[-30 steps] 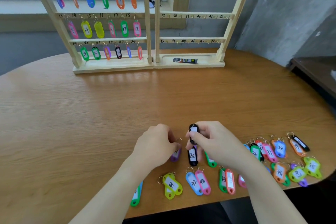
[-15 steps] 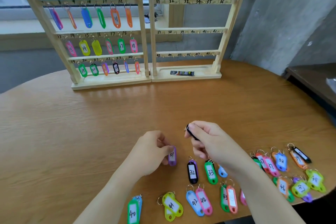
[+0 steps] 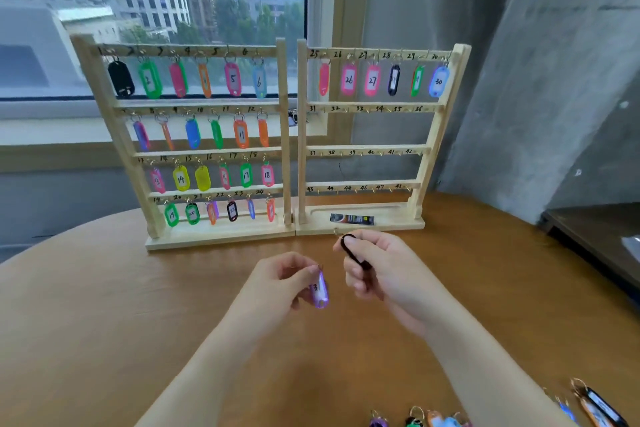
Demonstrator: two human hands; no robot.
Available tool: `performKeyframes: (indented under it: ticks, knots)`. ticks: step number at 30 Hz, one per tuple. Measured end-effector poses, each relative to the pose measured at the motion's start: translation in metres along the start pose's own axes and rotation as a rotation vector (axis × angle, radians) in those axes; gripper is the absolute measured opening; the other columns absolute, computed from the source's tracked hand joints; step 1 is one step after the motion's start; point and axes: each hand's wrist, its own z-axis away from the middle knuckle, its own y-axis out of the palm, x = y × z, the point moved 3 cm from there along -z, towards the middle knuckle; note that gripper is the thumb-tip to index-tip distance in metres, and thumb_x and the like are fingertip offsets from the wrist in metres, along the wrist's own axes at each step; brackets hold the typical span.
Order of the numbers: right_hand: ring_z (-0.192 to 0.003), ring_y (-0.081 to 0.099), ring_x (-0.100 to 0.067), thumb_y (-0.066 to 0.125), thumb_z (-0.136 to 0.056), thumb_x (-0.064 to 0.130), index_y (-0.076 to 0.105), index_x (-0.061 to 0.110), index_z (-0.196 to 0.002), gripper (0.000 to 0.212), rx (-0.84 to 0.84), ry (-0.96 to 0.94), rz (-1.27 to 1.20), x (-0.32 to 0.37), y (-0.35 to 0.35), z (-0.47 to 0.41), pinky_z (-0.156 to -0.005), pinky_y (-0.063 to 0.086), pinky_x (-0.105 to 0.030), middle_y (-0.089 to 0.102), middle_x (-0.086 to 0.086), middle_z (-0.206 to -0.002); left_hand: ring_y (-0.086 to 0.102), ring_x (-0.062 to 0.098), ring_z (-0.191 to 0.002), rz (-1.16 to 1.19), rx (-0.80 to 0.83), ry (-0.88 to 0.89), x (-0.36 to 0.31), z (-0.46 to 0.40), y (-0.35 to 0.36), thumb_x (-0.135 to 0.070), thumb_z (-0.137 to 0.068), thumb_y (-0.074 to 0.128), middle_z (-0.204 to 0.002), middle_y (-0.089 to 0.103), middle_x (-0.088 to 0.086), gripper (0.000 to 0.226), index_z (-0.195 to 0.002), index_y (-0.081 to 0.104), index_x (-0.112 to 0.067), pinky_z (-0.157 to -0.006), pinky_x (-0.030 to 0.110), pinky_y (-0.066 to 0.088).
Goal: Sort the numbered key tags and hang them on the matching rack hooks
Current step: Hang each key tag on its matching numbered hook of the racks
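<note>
Two wooden racks stand at the table's far side. Tags hang on every row of the left rack. On the right rack only the top row, 25 to 30, carries tags; the hooks from 31 to 48 are bare. My left hand pinches a purple tag marked 31 by its ring end, above the table. My right hand grips a black tag edge-on, its number hidden. Both hands hover just in front of the right rack's base.
Several loose tags lie along the near right edge of the round wooden table, partly cut off by the frame. A small dark packet lies on the right rack's base. A concrete wall and a dark side table stand at right.
Both hands have lifted off the tag pile and moved forward toward the racks, each carrying its tag. The view has tilted up, so most loose tags have dropped out of sight.
</note>
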Motion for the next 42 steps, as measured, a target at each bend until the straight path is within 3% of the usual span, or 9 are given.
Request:
performKeyframes:
  ticks: [3, 7, 11, 15, 19, 25, 33, 37, 42]
  knots:
    - [-0.053, 0.041, -0.012, 0.046, -0.108, 0.023, 0.065, 0.013, -0.095, 0.025, -0.026, -0.046, 0.041, 0.016, 0.004, -0.014, -0.052, 0.033, -0.022, 0.041, 0.004, -0.059, 0.068, 0.014, -0.072, -0.023, -0.032, 0.096, -0.028, -0.015, -0.011, -0.016, -0.098, 0.064, -0.086, 0.078, 0.008, 0.01, -0.091, 0.071, -0.014, -0.063, 0.025, 0.044]
    - [-0.053, 0.037, -0.012, 0.045, -0.108, 0.022, 0.068, 0.007, -0.099, 0.029, -0.096, -0.153, 0.116, 0.043, 0.006, -0.034, -0.053, 0.033, -0.026, 0.038, 0.005, -0.057, 0.063, 0.006, -0.062, -0.039, -0.178, 0.258, -0.066, -0.032, -0.025, -0.015, -0.093, 0.07, -0.074, 0.076, 0.0, 0.003, -0.093, 0.067, -0.016, -0.058, 0.018, 0.045]
    - [-0.051, 0.035, -0.011, 0.046, -0.107, 0.022, 0.07, 0.012, -0.097, 0.028, -0.195, -0.288, 0.188, 0.075, 0.003, -0.064, -0.049, 0.032, -0.027, 0.04, 0.002, -0.06, 0.061, 0.001, -0.057, 0.002, -0.346, 0.347, -0.094, -0.044, -0.035, -0.019, -0.091, 0.073, -0.077, 0.077, -0.002, 0.02, -0.104, 0.058, -0.018, -0.058, 0.014, 0.046]
    - [-0.051, 0.035, -0.012, 0.048, -0.106, 0.024, 0.07, 0.014, -0.094, 0.027, -0.323, -0.383, 0.226, 0.092, -0.008, -0.104, -0.052, 0.031, -0.031, 0.042, 0.0, -0.062, 0.071, 0.01, -0.07, -0.015, -0.369, 0.394, -0.108, -0.057, -0.043, -0.017, -0.09, 0.074, -0.077, 0.077, -0.006, 0.007, -0.096, 0.07, -0.016, -0.067, 0.02, 0.051]
    - [-0.053, 0.037, -0.012, 0.049, -0.106, 0.025, 0.069, 0.012, -0.092, 0.027, -0.387, -0.438, 0.263, 0.109, -0.012, -0.136, -0.054, 0.031, -0.03, 0.044, 0.007, -0.056, 0.069, -0.001, -0.074, -0.086, -0.398, 0.433, -0.119, -0.072, -0.049, -0.019, -0.091, 0.074, -0.08, 0.077, -0.009, 0.003, -0.092, 0.072, -0.022, -0.066, 0.013, 0.049]
    - [-0.056, 0.045, -0.006, 0.049, -0.105, 0.021, 0.066, 0.018, -0.088, 0.025, -0.361, -0.486, 0.374, 0.117, -0.005, -0.157, -0.056, 0.036, -0.021, 0.053, 0.011, -0.064, 0.067, -0.003, -0.078, -0.245, -0.416, 0.513, -0.139, -0.098, -0.051, -0.02, -0.095, 0.068, -0.085, 0.073, -0.013, 0.006, -0.098, 0.074, -0.022, -0.07, 0.008, 0.047]
    - [-0.06, 0.046, -0.01, 0.049, -0.104, 0.019, 0.061, 0.015, -0.075, 0.032, -0.424, -0.477, 0.432, 0.117, -0.006, -0.173, -0.056, 0.036, -0.026, 0.052, 0.005, -0.062, 0.064, -0.005, -0.08, -0.345, -0.465, 0.582, -0.16, -0.126, -0.049, -0.023, -0.095, 0.069, -0.081, 0.069, -0.018, 0.007, -0.099, 0.075, -0.023, -0.066, 0.0, 0.042]
    - [-0.064, 0.048, -0.014, 0.049, -0.104, 0.021, 0.064, 0.002, -0.084, 0.031, -0.428, -0.457, 0.45, 0.114, -0.01, -0.18, -0.061, 0.038, -0.032, 0.055, -0.003, -0.069, 0.065, -0.001, -0.078, -0.376, -0.455, 0.573, -0.167, -0.142, -0.046, -0.02, -0.095, 0.069, -0.08, 0.07, -0.014, 0.009, -0.099, 0.076, -0.018, -0.065, 0.007, 0.043]
    - [-0.054, 0.044, -0.012, 0.049, -0.104, 0.02, 0.064, 0.008, -0.077, 0.033, -0.373, -0.429, 0.391, 0.102, -0.019, -0.186, -0.055, 0.033, -0.026, 0.051, 0.009, -0.055, 0.066, 0.003, -0.082, -0.385, -0.443, 0.554, -0.165, -0.158, -0.037, -0.021, -0.096, 0.067, -0.084, 0.072, -0.01, 0.01, -0.099, 0.076, -0.02, -0.074, 0.02, 0.052]
